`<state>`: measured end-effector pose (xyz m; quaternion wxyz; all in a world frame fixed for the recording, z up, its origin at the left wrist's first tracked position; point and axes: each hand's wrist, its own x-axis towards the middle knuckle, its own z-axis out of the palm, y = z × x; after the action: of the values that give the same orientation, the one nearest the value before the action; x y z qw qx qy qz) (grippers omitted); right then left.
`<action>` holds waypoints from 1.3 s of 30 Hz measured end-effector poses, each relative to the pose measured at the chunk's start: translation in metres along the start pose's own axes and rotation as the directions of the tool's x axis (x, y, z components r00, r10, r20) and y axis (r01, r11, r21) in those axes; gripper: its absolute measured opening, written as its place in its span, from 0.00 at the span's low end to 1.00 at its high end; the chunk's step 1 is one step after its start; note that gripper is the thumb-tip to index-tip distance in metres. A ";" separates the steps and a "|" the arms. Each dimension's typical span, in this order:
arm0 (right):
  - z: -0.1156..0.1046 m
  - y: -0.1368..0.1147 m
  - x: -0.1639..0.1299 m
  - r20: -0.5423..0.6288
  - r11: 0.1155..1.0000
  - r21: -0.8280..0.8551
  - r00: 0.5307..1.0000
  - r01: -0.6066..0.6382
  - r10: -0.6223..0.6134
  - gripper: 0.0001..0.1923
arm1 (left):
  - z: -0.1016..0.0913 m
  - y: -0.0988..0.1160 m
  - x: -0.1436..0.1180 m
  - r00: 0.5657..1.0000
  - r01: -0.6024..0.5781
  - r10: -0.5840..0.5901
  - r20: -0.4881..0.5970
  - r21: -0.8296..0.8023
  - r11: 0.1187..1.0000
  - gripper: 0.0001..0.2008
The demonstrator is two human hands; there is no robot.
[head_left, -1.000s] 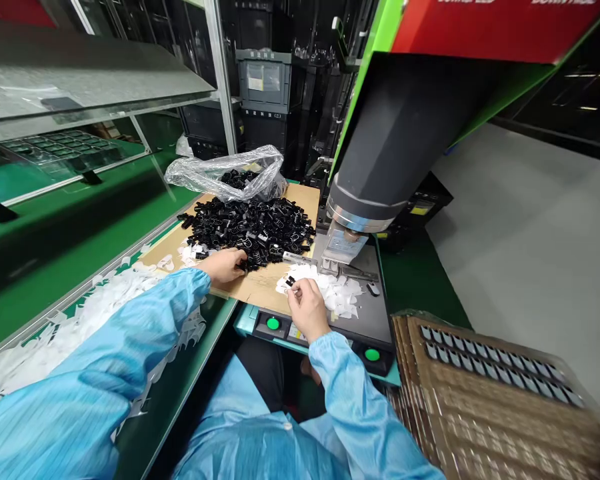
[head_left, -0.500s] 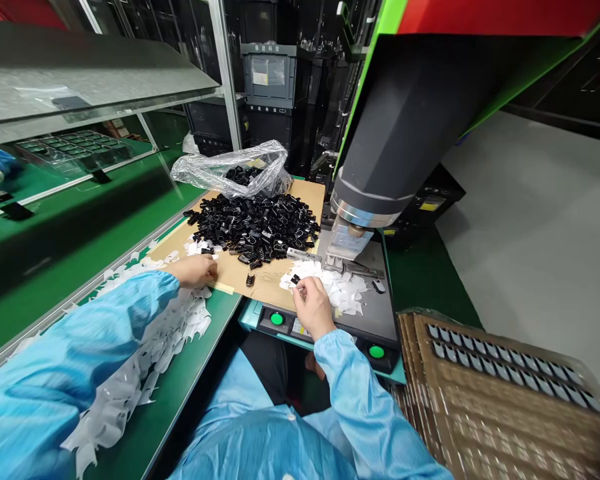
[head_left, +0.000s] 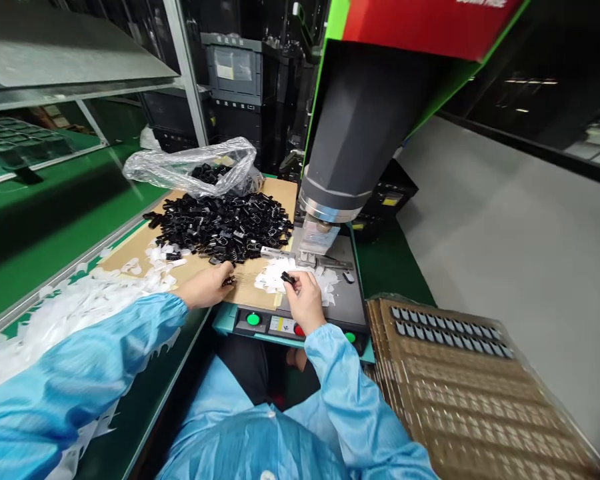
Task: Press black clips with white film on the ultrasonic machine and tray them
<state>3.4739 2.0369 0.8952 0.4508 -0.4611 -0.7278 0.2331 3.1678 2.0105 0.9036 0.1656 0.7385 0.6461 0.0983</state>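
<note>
My right hand (head_left: 306, 302) is closed in a pinch on a small black plastic part (head_left: 287, 277), held over a heap of thin white pieces (head_left: 267, 275) on the machine bed. To its left, my left hand (head_left: 205, 287) has its fingers closed round another small black clip-like part (head_left: 229, 281), just above the cardboard sheet (head_left: 253, 293). Fingers partly hide that part. A big pile of similar black parts (head_left: 220, 227) lies beyond both hands. Behind the white heap stands a metal fixture (head_left: 307, 257), below the machine's dark head (head_left: 337, 147).
A clear plastic bag (head_left: 190, 163) lies behind the pile. More white pieces (head_left: 75, 313) cover the green bench at left. Green buttons (head_left: 253, 319) line the machine's front edge. At right, stacked brown trays (head_left: 460, 393) hold rows of grey parts. Grey crates (head_left: 235, 70) stand behind.
My left hand has moved from beside the white pieces to the lone black part on the cardboard and closed on it. My right hand keeps its black part. The view has swung right.
</note>
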 end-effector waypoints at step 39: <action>-0.039 0.063 0.054 0.069 0.815 -0.579 0.995 -0.014 0.066 0.16 | 0.033 0.109 0.119 0.928 -0.302 0.235 -0.290 -0.214 0.929 0.15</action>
<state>3.5278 2.1108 0.8906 0.2531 -0.5808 -0.7731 0.0302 3.2978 2.1116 0.9051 0.1578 0.7738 0.5362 0.2980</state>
